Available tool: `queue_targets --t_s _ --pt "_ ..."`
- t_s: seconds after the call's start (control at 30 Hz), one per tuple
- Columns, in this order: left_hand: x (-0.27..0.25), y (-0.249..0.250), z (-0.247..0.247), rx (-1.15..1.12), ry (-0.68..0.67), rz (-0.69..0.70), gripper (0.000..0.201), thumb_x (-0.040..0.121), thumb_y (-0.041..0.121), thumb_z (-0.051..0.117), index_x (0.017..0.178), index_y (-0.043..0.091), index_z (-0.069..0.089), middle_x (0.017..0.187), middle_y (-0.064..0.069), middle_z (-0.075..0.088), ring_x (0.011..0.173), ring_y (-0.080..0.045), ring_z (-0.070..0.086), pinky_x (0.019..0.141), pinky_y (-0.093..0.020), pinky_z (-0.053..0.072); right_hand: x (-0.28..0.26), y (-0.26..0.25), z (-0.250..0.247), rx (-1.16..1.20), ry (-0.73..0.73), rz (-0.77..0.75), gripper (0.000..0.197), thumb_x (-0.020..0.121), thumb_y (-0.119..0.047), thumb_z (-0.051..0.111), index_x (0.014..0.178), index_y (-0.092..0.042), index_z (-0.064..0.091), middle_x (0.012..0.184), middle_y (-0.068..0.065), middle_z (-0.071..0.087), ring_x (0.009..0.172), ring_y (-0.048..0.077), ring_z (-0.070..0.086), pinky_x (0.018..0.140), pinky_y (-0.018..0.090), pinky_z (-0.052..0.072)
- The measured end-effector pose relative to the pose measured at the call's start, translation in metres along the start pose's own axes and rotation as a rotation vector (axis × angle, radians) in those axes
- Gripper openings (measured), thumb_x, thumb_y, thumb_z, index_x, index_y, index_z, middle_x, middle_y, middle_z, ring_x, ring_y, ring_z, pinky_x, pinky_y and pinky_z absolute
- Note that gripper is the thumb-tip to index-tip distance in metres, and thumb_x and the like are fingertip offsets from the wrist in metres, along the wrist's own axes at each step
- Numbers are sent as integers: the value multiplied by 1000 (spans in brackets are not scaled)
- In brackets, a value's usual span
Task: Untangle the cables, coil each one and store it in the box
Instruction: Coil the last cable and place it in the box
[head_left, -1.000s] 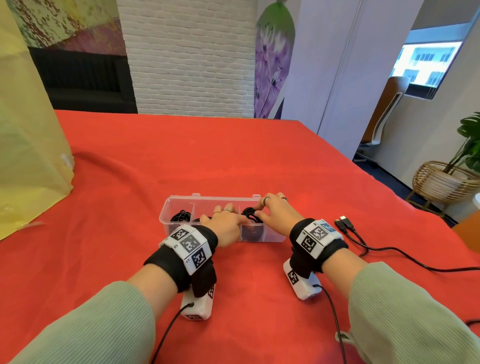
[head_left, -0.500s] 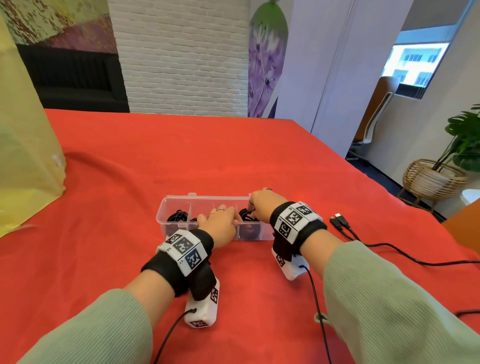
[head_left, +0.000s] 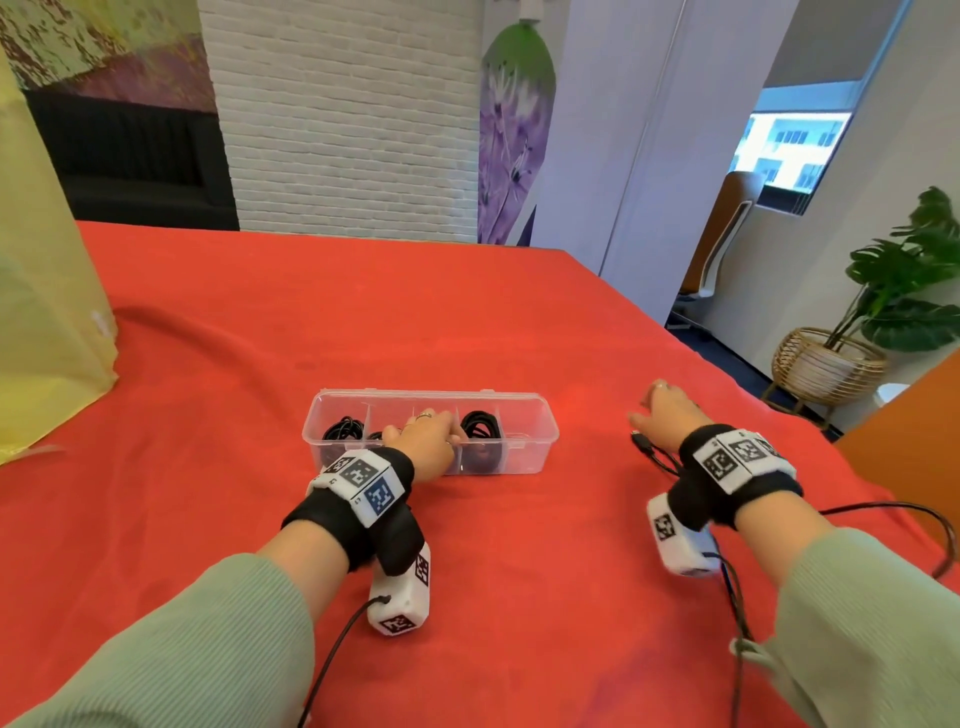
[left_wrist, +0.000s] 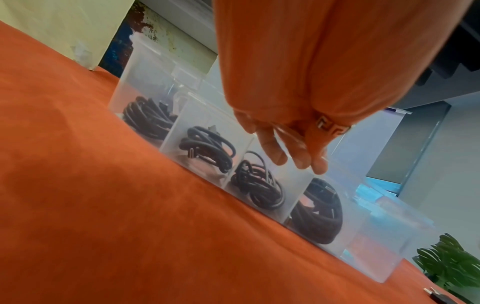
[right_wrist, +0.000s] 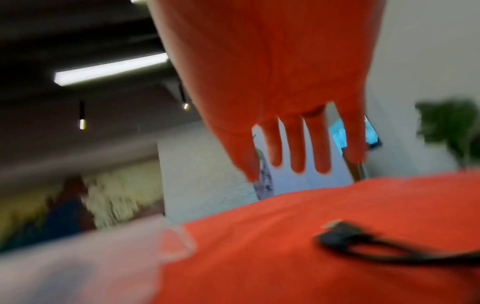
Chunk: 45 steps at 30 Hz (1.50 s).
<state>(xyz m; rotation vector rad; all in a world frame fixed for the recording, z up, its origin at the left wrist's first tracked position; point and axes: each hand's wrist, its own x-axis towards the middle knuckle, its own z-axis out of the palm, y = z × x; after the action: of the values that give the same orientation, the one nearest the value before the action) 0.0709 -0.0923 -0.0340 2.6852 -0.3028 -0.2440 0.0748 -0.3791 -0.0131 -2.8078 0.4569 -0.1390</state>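
Note:
A clear plastic box (head_left: 540, 434) with compartments sits on the red cloth; several black coiled cables (left_wrist: 207, 146) lie in its compartments, and the rightmost one (left_wrist: 376, 246) holds none. My left hand (head_left: 434, 434) rests over the near wall, its fairly straight fingers (left_wrist: 293, 156) hanging inside above a coil (left_wrist: 259, 189), holding nothing. To the right of the box a loose black cable (head_left: 883, 505) lies on the cloth with its plugs (head_left: 643, 444) towards the box. My right hand (head_left: 660, 410) hovers just over those plugs (right_wrist: 340, 230), fingers (right_wrist: 297, 144) spread and straight, empty.
A yellow bag (head_left: 47, 312) stands at the far left. The table's right edge runs close behind my right hand, with an orange surface (head_left: 909, 447) and a potted plant in a wicker basket (head_left: 826, 364) beyond. Wrist-camera leads trail near both forearms.
My right hand has left the box and swung right to above the loose cable's plugs. My left hand has stayed at the box.

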Motion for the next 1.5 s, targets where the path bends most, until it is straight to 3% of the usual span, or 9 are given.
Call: queue_targets --t_s 0.17,0.47,0.7,0.93,1.1,1.23,1.33,1.43,1.5 --pt "1 2 -3 -1 -4 -2 29 96 11 30 116 16 51 127 -8 46 122 -25 42 100 -39 25 -21 44 9 -517 -319 81 38 92 -30 54 123 -8 51 126 10 58 115 25 56 88 27 44" --pt "-6 -1 -11 -343 45 17 11 95 14 49 98 19 58 95 4 58 97 -16 53 87 -33 27 -38 46 -4 -514 8 -47 24 94 -12 41 117 -17 47 110 9 62 104 29 59 79 35 40" --pt "-33 3 -47 -992 319 122 18 98 22 43 98 17 60 92 5 59 95 -18 52 83 -30 42 -100 -35 -63 29 256 -643 12 95 -15 50 99 -9 60 76 2 55 84 24 49 72 33 37" --pt "-109 8 -58 -1064 -290 208 44 97 40 32 89 10 62 52 0 51 45 -13 43 48 -23 39 -150 -99 -45 242 92 -1066 25 93 -32 46 100 -21 67 77 -4 54 75 7 33 76 8 30" --pt "-123 -22 -55 -1457 -377 326 35 91 39 46 75 12 61 45 9 20 39 -5 16 41 -20 16 -146 -116 -18 342 -20 -875 27 100 -29 39 97 -18 63 72 -9 51 73 -2 45 75 17 33" --pt "-124 -31 -48 -1781 -228 389 34 88 33 50 96 7 69 52 7 27 42 -4 28 43 -18 33 -152 -125 13 305 -213 -657 28 101 -34 32 90 -19 53 68 -5 53 62 0 53 65 29 37" --pt "-119 -33 -43 -1943 -62 382 39 87 30 43 104 8 70 83 -1 67 72 -13 66 69 -27 58 -172 -138 34 -216 -63 -723 34 101 -39 27 114 -14 46 94 12 67 88 32 64 62 35 35" --pt "-113 -41 -45 -1892 85 393 41 87 30 42 117 9 60 124 -6 63 115 -21 60 97 -37 49 -196 -144 55 -315 125 -971 37 99 -39 30 103 -12 55 84 12 70 79 31 66 68 38 42" --pt "-110 -47 -44 -1683 182 367 33 94 26 39 118 13 57 128 -2 60 121 -18 55 102 -36 43 -206 -146 59 -242 -17 -1032 34 100 -37 28 106 -12 50 93 14 68 87 34 62 76 40 39"
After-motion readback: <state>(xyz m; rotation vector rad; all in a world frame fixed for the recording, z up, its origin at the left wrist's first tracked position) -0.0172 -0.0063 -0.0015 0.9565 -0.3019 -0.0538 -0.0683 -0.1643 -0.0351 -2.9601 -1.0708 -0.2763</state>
